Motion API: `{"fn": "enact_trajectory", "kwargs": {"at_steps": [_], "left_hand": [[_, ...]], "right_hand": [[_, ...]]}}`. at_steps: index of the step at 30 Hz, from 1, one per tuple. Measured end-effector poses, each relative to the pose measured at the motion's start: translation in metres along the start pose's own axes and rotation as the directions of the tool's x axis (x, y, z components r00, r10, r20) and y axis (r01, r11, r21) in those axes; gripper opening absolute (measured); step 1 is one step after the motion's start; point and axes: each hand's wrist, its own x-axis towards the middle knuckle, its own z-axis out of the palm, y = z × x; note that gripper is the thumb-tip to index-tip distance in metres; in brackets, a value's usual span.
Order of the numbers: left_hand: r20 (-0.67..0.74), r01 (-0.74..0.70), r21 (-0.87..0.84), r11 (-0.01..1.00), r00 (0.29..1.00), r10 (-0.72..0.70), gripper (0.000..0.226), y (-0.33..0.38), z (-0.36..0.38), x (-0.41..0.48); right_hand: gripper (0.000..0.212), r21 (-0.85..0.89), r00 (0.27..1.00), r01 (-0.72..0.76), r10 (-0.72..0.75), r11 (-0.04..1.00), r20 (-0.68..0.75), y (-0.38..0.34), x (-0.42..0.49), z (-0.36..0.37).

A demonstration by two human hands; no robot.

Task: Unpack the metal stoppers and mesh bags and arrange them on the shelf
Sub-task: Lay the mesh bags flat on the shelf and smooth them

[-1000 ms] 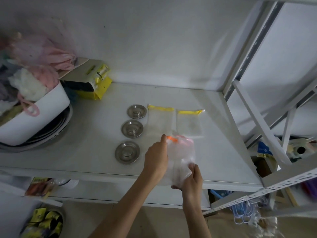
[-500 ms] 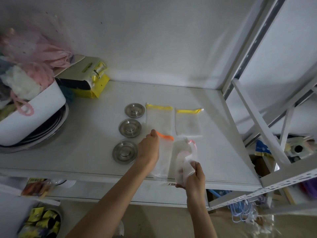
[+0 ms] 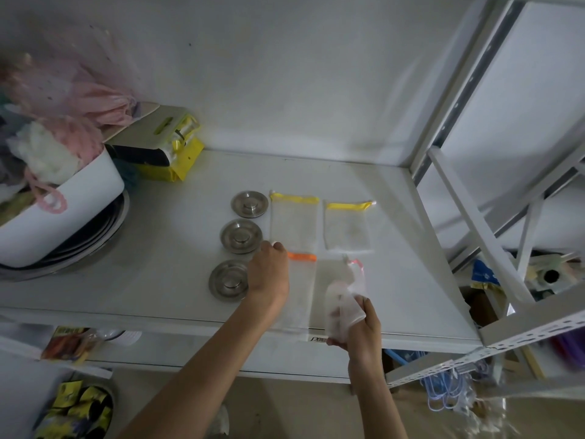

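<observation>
Three round metal stoppers (image 3: 241, 235) lie in a column on the white shelf (image 3: 411, 280). Right of them lie two mesh bags with yellow tops, a long one (image 3: 293, 221) and a shorter one (image 3: 347, 228). In front of the long one, an orange-topped mesh bag (image 3: 300, 289) lies flat on the shelf. My left hand (image 3: 267, 274) pinches its upper left corner beside the orange band. My right hand (image 3: 361, 324) grips a crumpled clear wrapper holding a pink-topped mesh bag (image 3: 351, 286), near the shelf's front edge.
A white tub (image 3: 63, 204) full of pink and white fabric sits on stacked metal pans at the left. A yellow packaged item (image 3: 164, 150) lies at the back left. The rack's slanted white braces (image 3: 474, 223) stand at the right. Packets lie on the lower shelf.
My left hand drew the orange-topped bag out of the wrapper and laid it flat on the shelf, below the long yellow-topped bag. My right hand kept the wrapper, near the front edge.
</observation>
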Motion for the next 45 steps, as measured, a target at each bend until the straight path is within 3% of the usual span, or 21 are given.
{"fn": "enact_trajectory", "kwargs": {"at_steps": [3, 5, 9, 13, 17, 20, 25, 31, 35, 40, 45], "left_hand": [[0.018, -0.098, -0.172, 0.98, 0.995, 0.102, 0.024, 0.013, -0.002, -0.01], [0.103, -0.136, -0.308, 0.942, 0.979, 0.175, 0.03, 0.027, 0.001, -0.019], [0.257, -0.071, -0.408, 0.91, 0.948, 0.189, 0.04, 0.053, 0.013, -0.028], [0.164, -0.062, -0.531, 0.845, 0.971, 0.174, 0.022, 0.066, 0.021, -0.032], [-0.059, -0.164, -0.499, 0.851, 0.986, 0.155, 0.018, 0.076, 0.015, -0.032], [-0.136, -0.207, -0.494, 0.845, 0.978, 0.16, 0.015, 0.086, 0.015, -0.027], [-0.097, -0.16, -0.477, 0.865, 0.987, 0.129, 0.03, 0.094, 0.027, -0.02], [0.004, -0.103, -0.379, 0.92, 0.994, 0.112, 0.044, 0.093, 0.044, -0.028], [0.045, -0.116, -0.269, 0.956, 0.99, 0.133, 0.045, 0.095, 0.043, -0.024], [0.063, -0.129, -0.28, 0.951, 0.986, 0.153, 0.044, 0.093, 0.039, -0.021], [0.076, -0.12, -0.33, 0.936, 0.985, 0.153, 0.047, 0.086, 0.037, -0.025]], "right_hand": [[0.017, 0.03, 1.0, -0.008, 0.007, 1.0, 0.031, -0.001, -0.001, 0.0], [0.015, 0.041, 0.998, -0.003, 0.001, 0.999, 0.066, -0.001, -0.003, -0.001], [0.02, 0.027, 0.993, 0.009, -0.012, 1.0, 0.119, 0.003, -0.003, -0.006], [0.02, -0.022, 0.992, -0.009, 0.011, 1.0, 0.123, 0.005, 0.002, -0.016], [0.03, -0.047, 0.997, -0.038, 0.041, 0.998, 0.066, 0.006, 0.007, -0.029], [0.021, -0.065, 0.997, -0.047, 0.051, 0.997, 0.053, 0.004, 0.011, -0.039], [0.025, -0.085, 0.998, -0.053, 0.052, 0.995, -0.019, 0.002, 0.017, -0.048], [0.02, -0.253, 0.989, -0.031, -0.006, 0.967, -0.145, 0.004, 0.031, -0.065], [0.012, -0.542, 0.981, 0.018, -0.119, 0.84, -0.151, 0.0, 0.039, -0.069], [0.017, -0.85, 0.967, 0.093, -0.251, 0.519, -0.047, -0.001, 0.041, -0.062], [0.011, -0.965, 0.951, 0.138, -0.301, 0.222, 0.067, 0.006, 0.043, -0.047]]}}
